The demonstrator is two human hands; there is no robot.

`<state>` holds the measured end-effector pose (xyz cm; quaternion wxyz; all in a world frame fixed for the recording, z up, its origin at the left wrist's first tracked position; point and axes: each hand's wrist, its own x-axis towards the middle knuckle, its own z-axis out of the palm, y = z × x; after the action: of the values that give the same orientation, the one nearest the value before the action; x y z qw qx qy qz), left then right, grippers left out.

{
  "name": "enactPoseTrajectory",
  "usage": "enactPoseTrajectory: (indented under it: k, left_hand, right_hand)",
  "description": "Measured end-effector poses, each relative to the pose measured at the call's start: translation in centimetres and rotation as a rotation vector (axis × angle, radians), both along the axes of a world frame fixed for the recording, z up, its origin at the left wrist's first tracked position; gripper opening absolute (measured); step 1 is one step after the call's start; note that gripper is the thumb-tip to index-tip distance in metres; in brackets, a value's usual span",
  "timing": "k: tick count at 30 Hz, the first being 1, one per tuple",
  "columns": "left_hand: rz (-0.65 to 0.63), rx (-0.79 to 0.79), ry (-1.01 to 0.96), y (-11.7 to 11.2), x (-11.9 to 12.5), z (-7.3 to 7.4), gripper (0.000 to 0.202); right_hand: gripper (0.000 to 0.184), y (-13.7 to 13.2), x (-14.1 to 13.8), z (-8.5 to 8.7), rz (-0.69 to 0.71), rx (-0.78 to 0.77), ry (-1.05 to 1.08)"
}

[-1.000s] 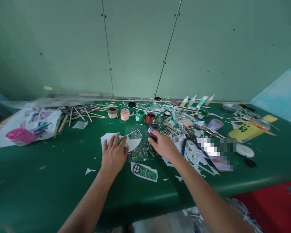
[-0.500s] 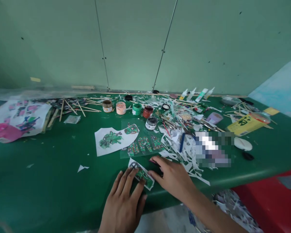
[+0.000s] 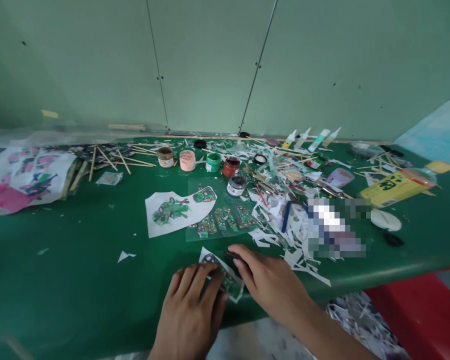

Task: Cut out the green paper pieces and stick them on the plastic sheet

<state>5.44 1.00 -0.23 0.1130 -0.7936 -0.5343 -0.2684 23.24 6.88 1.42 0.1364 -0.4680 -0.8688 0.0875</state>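
A small white paper piece [image 3: 233, 289] with a green, black and white painted shape lies near the table's front edge. My left hand [image 3: 193, 295] has its bent fingers pressed on the left side of this piece, covering part of it. To the right, my right hand [image 3: 268, 275] is closed around a slim dark reddish tool [image 3: 232, 255], its tip close over the paper's edge; most of it is hidden. Just beyond lie a larger paper sheet [image 3: 159, 227] with a green painted figure and a clear plastic sheet [image 3: 210, 237] bearing painted, letter-like shapes.
Open paint jars, among them a green jar [image 3: 213, 163] and a black jar [image 3: 236, 185], stand behind. White paper scraps [image 3: 298, 250] pile up at right, near a yellow box [image 3: 392, 189] and glue bottles [image 3: 318, 140]. Wooden sticks [image 3: 123, 162] and a pink bottle [image 3: 5, 198] are at left.
My left fingers have curled more over the painted piece, which has shifted slightly right and toward me. My right hand has moved a little, with its tool now showing more. The view has shifted slightly.
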Motion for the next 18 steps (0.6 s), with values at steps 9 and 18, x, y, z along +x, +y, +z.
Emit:
enactPoseTrajectory:
  k: [9, 18]
  left_hand:
    - [0.037, 0.048, 0.017, -0.9, 1.2, -1.9, 0.033]
    - [0.012, 0.035, 0.033, -0.8, 0.9, -1.6, 0.033]
  right_hand:
    - [0.038, 0.2, -0.7, -0.3, 0.008, 0.088, -0.086]
    - [0.039, 0.3, -0.8, -0.4, 0.032, 0.114, -0.077]
